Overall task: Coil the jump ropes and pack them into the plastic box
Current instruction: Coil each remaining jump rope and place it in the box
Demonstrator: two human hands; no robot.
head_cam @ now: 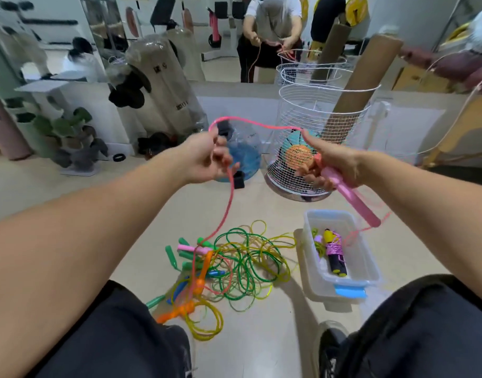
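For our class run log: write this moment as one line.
left hand pinches pink rope | right hand grips pink handle | plastic box: one coiled rope

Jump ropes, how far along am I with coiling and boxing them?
Done: one coiled rope already lies in the plastic box. In hand: the right hand grips a pink handle while the left hand holds its pink cord, not yet coiled. Left: a tangled pile of ropes on the floor.
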